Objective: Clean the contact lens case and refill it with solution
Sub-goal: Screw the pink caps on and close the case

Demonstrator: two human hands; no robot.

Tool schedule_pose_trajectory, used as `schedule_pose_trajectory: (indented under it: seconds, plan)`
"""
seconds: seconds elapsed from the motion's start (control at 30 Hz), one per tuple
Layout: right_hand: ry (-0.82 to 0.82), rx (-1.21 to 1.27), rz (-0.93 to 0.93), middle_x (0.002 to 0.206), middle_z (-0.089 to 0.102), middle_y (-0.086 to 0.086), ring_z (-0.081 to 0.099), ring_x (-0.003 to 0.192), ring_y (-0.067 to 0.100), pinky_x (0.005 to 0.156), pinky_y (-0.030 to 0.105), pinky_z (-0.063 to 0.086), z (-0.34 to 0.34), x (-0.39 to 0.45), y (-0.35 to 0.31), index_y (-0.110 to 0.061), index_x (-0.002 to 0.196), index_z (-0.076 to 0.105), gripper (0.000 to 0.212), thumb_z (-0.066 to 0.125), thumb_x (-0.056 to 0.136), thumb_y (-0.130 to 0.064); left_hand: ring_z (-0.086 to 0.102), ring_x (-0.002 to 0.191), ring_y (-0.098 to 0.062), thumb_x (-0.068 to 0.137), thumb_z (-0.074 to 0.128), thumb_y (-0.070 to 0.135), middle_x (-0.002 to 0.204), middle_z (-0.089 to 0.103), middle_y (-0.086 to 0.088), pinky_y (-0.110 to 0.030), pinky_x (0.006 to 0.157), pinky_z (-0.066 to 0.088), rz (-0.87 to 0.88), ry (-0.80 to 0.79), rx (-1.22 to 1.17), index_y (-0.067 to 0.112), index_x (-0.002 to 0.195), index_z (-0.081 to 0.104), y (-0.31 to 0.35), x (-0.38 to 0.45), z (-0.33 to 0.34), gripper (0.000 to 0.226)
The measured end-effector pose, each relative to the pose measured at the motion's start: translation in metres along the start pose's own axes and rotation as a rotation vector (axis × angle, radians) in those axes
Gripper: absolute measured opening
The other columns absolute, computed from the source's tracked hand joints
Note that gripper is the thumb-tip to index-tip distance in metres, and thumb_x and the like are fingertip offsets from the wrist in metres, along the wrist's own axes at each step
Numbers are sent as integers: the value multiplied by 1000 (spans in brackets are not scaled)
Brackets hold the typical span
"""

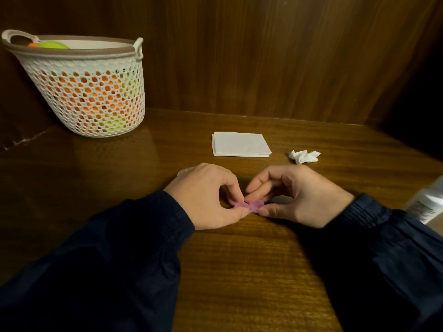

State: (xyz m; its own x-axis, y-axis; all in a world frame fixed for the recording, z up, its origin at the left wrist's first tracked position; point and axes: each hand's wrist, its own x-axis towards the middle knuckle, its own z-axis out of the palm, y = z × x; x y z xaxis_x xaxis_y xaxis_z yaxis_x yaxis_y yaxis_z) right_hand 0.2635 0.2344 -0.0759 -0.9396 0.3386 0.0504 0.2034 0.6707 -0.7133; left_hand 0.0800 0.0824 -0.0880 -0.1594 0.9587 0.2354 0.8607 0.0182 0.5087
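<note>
Head view, frame centre: my left hand and right hand pinch the purple contact lens case low over the worktop, fingers clamped on either end. Best steadied there; folded tissue waits above.

From the wooden table's middle, bare surface runs toward 6 and 9 o'clock. At 12 lies a folded napkin, at 1 a crumpled tissue, both low. A mesh basket stands tall at 10. A white bottle blocks 3. Wood-panelled walls close 12 and 2.
</note>
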Motion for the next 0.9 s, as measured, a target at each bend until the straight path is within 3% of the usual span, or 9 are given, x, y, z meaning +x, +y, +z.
schedule_pose_trajectory:
  seconds: [0.13,0.23,0.33,0.5,0.7,0.83,0.9]
  plan:
    - [4,-5,16,99,82,-12,77,94,7,90,21,59,0,0,-1,-24,112,70,44,90,78,-5,50,62,26,79,81,55,79,67,25,-23,54,26,2,8,12,39,79,75,0,0,1,17]
    - [36,-22,23,94,80,-16,76,87,4,83,16,58,0,1,-5,-28,105,73,44,95,67,-26,51,63,26,79,81,54,80,68,25,-22,54,26,4,4,13,39,79,75,1,0,1,16]
    - [41,-77,13,95,78,-18,74,86,5,80,21,61,-2,-1,-7,-34,100,75,46,95,60,-45,51,67,25,79,81,54,81,68,25,-24,56,28,-7,-2,12,40,78,74,1,0,0,16]
    - [34,-89,82,92,80,-19,74,88,1,94,32,57,-17,-8,-3,-38,102,76,50,93,58,-54,59,75,11,79,79,56,82,68,26,-35,74,49,-36,-3,6,39,77,74,1,1,-1,18]
    - [-43,-90,31,109,78,-25,70,107,-6,101,15,51,-11,-5,-5,-36,119,73,46,90,78,-28,53,72,22,79,80,55,81,68,26,-32,65,37,-23,-8,-10,42,75,72,2,0,-1,16]
    - [18,-57,29,102,81,-18,74,101,0,104,34,55,-9,-3,-4,-33,110,78,39,88,72,-35,59,76,12,77,78,58,82,67,27,-41,80,53,-44,-11,-6,43,75,70,3,0,-2,17]
    - [43,-49,14,99,81,-16,75,96,1,101,37,57,-5,-2,-2,-31,106,79,37,90,71,-34,59,77,12,76,76,60,82,67,27,-42,80,54,-43,-12,-8,44,75,70,3,0,-2,17]
